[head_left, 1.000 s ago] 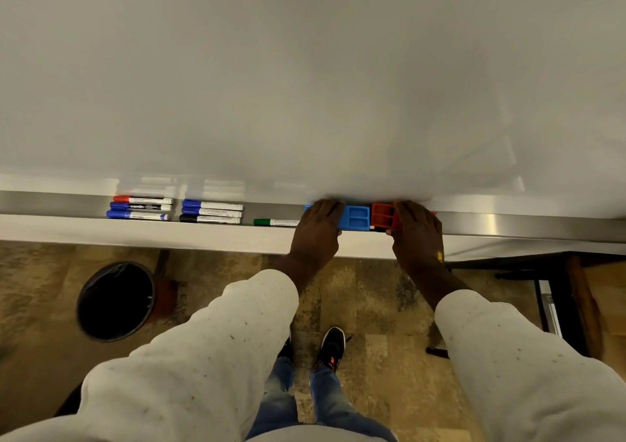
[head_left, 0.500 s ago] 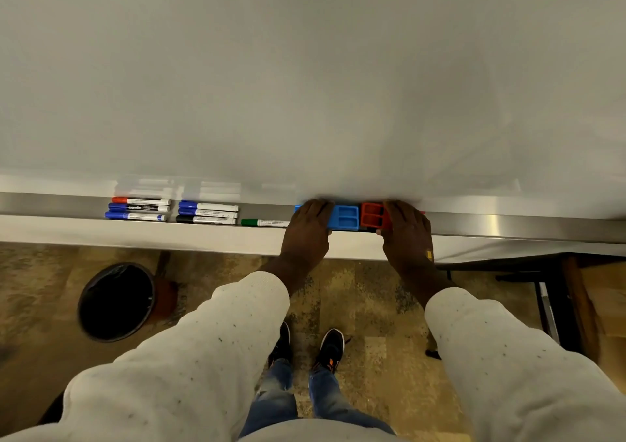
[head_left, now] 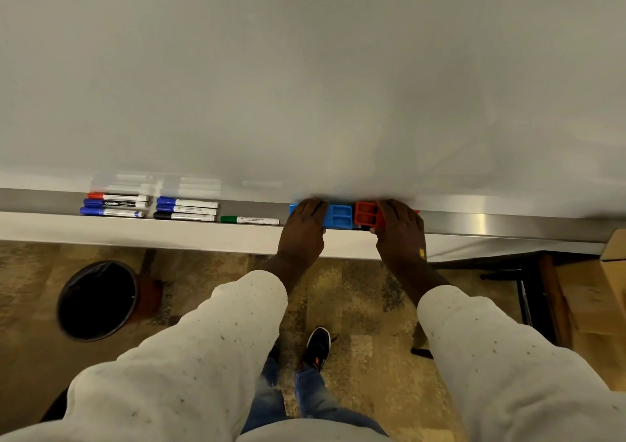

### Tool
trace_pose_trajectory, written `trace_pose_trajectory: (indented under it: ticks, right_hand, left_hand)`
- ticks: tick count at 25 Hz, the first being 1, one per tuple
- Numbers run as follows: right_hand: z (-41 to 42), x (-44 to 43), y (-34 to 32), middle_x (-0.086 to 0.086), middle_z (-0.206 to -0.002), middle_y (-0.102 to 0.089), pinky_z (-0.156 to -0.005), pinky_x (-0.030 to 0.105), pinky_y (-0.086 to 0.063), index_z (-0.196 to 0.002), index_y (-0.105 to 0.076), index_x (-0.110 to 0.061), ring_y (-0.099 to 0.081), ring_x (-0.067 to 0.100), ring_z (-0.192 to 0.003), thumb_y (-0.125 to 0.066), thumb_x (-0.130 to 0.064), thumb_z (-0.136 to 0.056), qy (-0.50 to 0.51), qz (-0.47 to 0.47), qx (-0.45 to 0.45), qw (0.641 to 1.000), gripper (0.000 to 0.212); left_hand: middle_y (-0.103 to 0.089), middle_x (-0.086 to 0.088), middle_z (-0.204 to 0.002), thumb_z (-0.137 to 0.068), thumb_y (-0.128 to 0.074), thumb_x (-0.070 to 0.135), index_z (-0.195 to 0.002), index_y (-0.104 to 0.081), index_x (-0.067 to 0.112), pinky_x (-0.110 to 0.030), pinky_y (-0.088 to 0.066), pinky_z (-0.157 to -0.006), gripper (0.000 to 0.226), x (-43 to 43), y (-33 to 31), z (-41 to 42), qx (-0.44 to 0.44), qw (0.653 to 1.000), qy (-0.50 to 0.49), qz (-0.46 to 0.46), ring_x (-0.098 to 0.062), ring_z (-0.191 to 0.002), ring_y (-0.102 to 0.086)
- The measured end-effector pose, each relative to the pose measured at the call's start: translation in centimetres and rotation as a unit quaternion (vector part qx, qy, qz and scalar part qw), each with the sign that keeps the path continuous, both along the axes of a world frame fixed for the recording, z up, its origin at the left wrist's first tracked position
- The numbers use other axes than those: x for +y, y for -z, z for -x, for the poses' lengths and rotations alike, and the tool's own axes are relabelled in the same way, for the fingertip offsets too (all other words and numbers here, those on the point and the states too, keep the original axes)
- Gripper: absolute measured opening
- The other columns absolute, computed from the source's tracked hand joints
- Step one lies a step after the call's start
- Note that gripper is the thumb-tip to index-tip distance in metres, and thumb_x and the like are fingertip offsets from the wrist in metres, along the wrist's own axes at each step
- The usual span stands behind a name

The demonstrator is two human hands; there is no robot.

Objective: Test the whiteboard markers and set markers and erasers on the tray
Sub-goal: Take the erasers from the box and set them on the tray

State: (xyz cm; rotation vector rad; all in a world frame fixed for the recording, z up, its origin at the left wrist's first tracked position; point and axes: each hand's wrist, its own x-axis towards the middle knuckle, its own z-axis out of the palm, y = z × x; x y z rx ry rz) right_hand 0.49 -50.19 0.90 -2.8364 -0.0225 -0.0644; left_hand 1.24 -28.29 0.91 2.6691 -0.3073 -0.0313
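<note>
mid-frame on the metal tray point(head_left: 474, 222), left grip point(head_left: 303, 230) clasps a blue eraser point(head_left: 339, 216), right grip point(head_left: 401, 236) clasps a red eraser point(head_left: 366, 213) just beside it; markers point(head_left: 187, 209) lie left.

Capped markers point(head_left: 185, 208) lying along tray point(head_left: 474, 222), blue eraser point(head_left: 338, 216) seemingly touching red eraser point(head_left: 366, 213)

Cream dark-speckled sleeves point(head_left: 210, 350), blue jeans point(head_left: 267, 397), black shoe point(head_left: 318, 341) with orange accents, yellow spot point(head_left: 421, 252) on right hand point(head_left: 401, 235)

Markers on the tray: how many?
7. Far left: red-capped marker, two blue-capped markers. Middle: two blue-capped, one black-capped marker. Green-capped marker beside the left hand. Blue eraser and red eraser may hide more.
</note>
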Motion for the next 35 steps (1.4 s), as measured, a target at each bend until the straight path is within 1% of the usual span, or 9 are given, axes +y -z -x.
trace_pose_trajectory:
  ticks: [4, 9, 12, 14, 17, 21, 24, 27, 35]
  right_hand:
    - [0.0, 0.7, 0.8, 0.009, -0.135, -0.053, -0.106, 0.047, -0.037, -0.134, -0.054, -0.014, -0.048, 0.034, -0.126, -0.078, -0.017, -0.076, -0.015, -0.007, 0.011, 1.000, 0.063]
    - [-0.1, 0.9, 1.1, 0.009, -0.134, -0.052, -0.098, 0.047, -0.048, -0.129, -0.058, -0.013, -0.050, 0.035, -0.121, -0.075, -0.017, -0.081, -0.021, -0.026, 0.019, 0.999, 0.051]
    - [-0.1, 0.4, 0.8, 0.008, -0.132, -0.053, -0.101, 0.046, -0.045, -0.129, -0.057, -0.014, -0.051, 0.034, -0.120, -0.070, -0.024, -0.085, -0.018, -0.024, 0.019, 0.999, 0.047]
    - [0.3, -0.2, 0.9, 0.006, -0.134, -0.052, -0.104, 0.046, -0.042, -0.132, -0.055, -0.016, -0.049, 0.032, -0.124, -0.064, -0.030, -0.089, -0.010, -0.024, 0.016, 1.000, 0.045]
    - [1.2, -0.6, 1.2, 0.006, -0.142, -0.048, -0.107, 0.049, -0.040, -0.137, -0.050, -0.018, -0.044, 0.031, -0.132, -0.058, -0.037, -0.093, 0.002, -0.021, 0.032, 0.999, 0.049]
    - [1.3, -0.3, 1.3, 0.009, -0.145, -0.045, -0.108, 0.052, -0.040, -0.138, -0.049, -0.016, -0.042, 0.034, -0.133, -0.059, -0.033, -0.092, 0.004, -0.037, 0.039, 0.999, 0.050]
    - [1.3, -0.3, 1.4, 0.012, -0.141, -0.048, -0.104, 0.052, -0.043, -0.135, -0.053, -0.012, -0.046, 0.037, -0.127, -0.063, -0.025, -0.089, -0.007, -0.052, 0.025, 0.998, 0.048]
    - [1.5, -0.3, 1.4, 0.012, -0.141, -0.048, -0.105, 0.052, -0.043, -0.134, -0.053, -0.012, -0.046, 0.037, -0.128, -0.066, -0.023, -0.087, -0.005, -0.057, 0.024, 0.998, 0.050]
    - [1.7, 0.2, 1.3, 0.009, -0.146, -0.043, -0.108, 0.052, -0.040, -0.139, -0.048, -0.015, -0.042, 0.035, -0.133, -0.066, -0.025, -0.087, -0.009, -0.051, 0.046, 0.998, 0.055]
  left_hand:
    - [-0.050, -0.010, -0.138, -0.083, -0.070, 0.008, -0.137, -0.050, 0.008, -0.040, -0.033, -0.112, 0.058, 0.5, 0.6, 0.2, 0.004, 1.000, -0.019, -0.006, -0.030, -0.132, -0.042]
    - [-0.038, -0.010, -0.148, -0.085, -0.071, 0.016, -0.139, -0.048, 0.010, -0.041, -0.032, -0.112, 0.059, 0.0, 0.9, 0.9, 0.011, 0.999, -0.027, -0.031, -0.030, -0.140, -0.032]
    - [-0.039, -0.011, -0.151, -0.087, -0.070, 0.024, -0.141, -0.047, 0.010, -0.043, -0.028, -0.115, 0.060, -0.1, 0.9, 1.4, 0.008, 0.999, -0.024, -0.040, -0.031, -0.142, -0.031]
    - [-0.031, -0.009, -0.156, -0.094, -0.060, 0.036, -0.148, -0.037, 0.013, -0.045, -0.019, -0.119, 0.063, 0.1, 1.1, 1.8, 0.022, 0.998, -0.012, -0.058, -0.028, -0.147, -0.021]
    - [-0.006, -0.004, -0.163, -0.098, -0.041, 0.052, -0.155, -0.012, 0.020, -0.048, -0.005, -0.122, 0.072, 0.4, 1.8, 2.4, 0.045, 0.994, 0.000, -0.101, -0.023, -0.150, 0.002]
    - [0.010, -0.003, -0.162, -0.098, -0.029, 0.059, -0.155, 0.004, 0.022, -0.052, 0.002, -0.120, 0.076, 1.0, 2.1, 2.6, 0.037, 0.988, 0.030, -0.147, -0.024, -0.149, 0.013]
    - [0.011, -0.003, -0.162, -0.100, -0.029, 0.055, -0.155, 0.005, 0.022, -0.055, -0.004, -0.120, 0.073, 1.6, 2.2, 2.2, 0.034, 0.984, 0.047, -0.167, -0.024, -0.148, 0.015]
    - [0.008, -0.004, -0.163, -0.100, -0.027, 0.055, -0.155, 0.006, 0.021, -0.056, -0.011, -0.118, 0.073, 2.2, 2.5, 2.3, 0.035, 0.981, 0.059, -0.182, -0.025, -0.149, 0.012]
    - [0.009, -0.006, -0.163, -0.097, -0.028, 0.063, -0.155, 0.006, 0.016, -0.051, -0.006, -0.121, 0.082, 1.9, 2.5, 2.6, 0.047, 0.984, 0.060, -0.164, -0.026, -0.149, 0.011]
